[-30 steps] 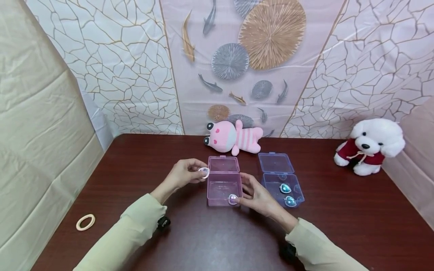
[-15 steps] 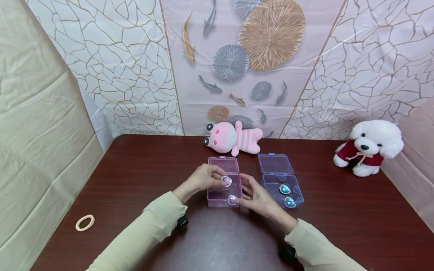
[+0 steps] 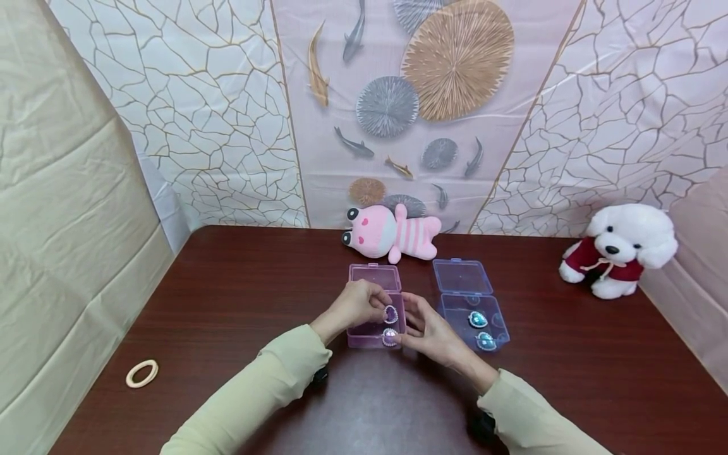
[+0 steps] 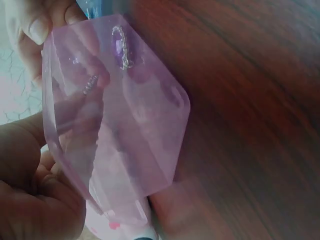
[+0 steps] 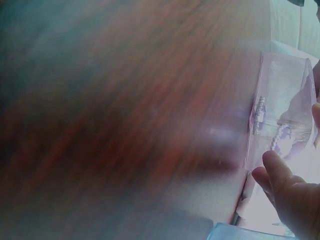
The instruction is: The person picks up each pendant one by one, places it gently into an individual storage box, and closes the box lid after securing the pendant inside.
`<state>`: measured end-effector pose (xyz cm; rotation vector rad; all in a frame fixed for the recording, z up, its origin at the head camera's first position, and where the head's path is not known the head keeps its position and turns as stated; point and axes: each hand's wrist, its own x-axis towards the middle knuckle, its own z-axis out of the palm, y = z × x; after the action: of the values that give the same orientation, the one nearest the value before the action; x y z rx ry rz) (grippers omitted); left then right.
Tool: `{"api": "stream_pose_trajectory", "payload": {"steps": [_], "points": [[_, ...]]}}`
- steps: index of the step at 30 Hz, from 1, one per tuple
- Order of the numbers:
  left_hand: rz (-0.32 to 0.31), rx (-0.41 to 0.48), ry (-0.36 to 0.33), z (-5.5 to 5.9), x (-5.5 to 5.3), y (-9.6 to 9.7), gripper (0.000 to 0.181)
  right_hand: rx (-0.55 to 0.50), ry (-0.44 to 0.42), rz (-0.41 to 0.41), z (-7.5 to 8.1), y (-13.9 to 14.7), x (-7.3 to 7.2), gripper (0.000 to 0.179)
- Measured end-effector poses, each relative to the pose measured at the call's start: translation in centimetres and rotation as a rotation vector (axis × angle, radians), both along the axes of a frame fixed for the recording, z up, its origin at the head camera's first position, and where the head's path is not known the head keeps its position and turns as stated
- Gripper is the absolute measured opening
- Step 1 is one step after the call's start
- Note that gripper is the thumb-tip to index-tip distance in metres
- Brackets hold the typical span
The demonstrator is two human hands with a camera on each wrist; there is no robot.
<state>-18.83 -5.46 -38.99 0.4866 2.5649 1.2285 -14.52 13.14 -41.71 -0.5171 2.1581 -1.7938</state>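
A small pink clear plastic box [image 3: 361,342] stands on the table with its lid [image 3: 364,273] folded back. Inside it, my left hand [image 3: 354,304] pinches a purple gem [image 3: 390,314] with a rhinestone rim between thumb and fingers. A second purple gem [image 3: 389,337] rests in the front right corner; in the left wrist view this gem [image 4: 120,47] shows through the pink wall. My right hand [image 3: 430,333] holds the box by its right side, thumb at the front corner and fingers behind. In the right wrist view its thumb [image 5: 276,167] lies against the box wall.
To the right stands a blue clear box [image 3: 455,314], lid back, with two teal gems [image 3: 478,320] in it. A pink striped plush toy [image 3: 392,232] lies behind the boxes. A white plush dog [image 3: 620,249] sits far right; pale rings [image 3: 142,374] lie far left.
My left hand has carried the purple gem rightward from beside the pink box, over its rim and down inside near the other gem. The right hand has kept its hold on the box.
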Motion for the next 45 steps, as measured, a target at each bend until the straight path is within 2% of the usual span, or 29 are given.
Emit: {"api": "stream_pose_trajectory", "payload": {"steps": [7, 15, 24, 29, 32, 34, 37, 38, 40, 43, 45], "points": [[0.024, -0.099, 0.120, -0.2, 0.1, 0.8, 0.013, -0.001, 0.003, -0.002, -0.1, 0.1, 0.0, 0.075], [0.015, -0.237, 0.262, -0.6, 0.3, 1.7, 0.009, -0.002, 0.001, -0.019, -0.1, 0.1, 0.1, 0.075], [0.026, -0.351, 0.352, -1.1, 0.7, 1.9, 0.007, 0.010, -0.003, -0.030, -0.2, 0.2, 0.2, 0.074], [0.013, -0.332, 0.377, -0.9, 0.9, 1.5, 0.008, -0.002, 0.000, -0.020, -0.2, 0.1, 0.4, 0.074], [0.038, -0.237, 0.363, -0.3, 0.7, 0.3, 0.009, -0.012, -0.004, -0.007, -0.2, -0.1, 0.4, 0.073], [0.115, -0.127, 0.330, 0.2, 0.1, -1.0, 0.010, -0.013, 0.001, -0.004, -0.1, -0.1, 0.4, 0.073], [0.303, 0.069, 0.252, 0.4, -1.2, -3.3, 0.015, -0.009, 0.019, -0.008, 0.0, -0.2, 0.3, 0.072], [0.368, 0.138, 0.195, 0.3, -1.6, -4.0, 0.019, -0.004, 0.027, -0.011, 0.0, -0.2, 0.3, 0.072], [0.451, 0.268, 0.024, -0.2, -2.3, -5.1, 0.029, 0.005, 0.029, -0.018, 0.0, -0.1, 0.3, 0.072], [0.474, 0.418, -0.252, -1.2, -2.8, -5.8, 0.041, 0.010, 0.025, -0.022, 0.0, -0.1, 0.3, 0.071], [0.459, 0.455, -0.368, -1.6, -2.9, -5.8, 0.044, 0.011, 0.023, -0.018, 0.0, -0.1, 0.3, 0.072]]}}
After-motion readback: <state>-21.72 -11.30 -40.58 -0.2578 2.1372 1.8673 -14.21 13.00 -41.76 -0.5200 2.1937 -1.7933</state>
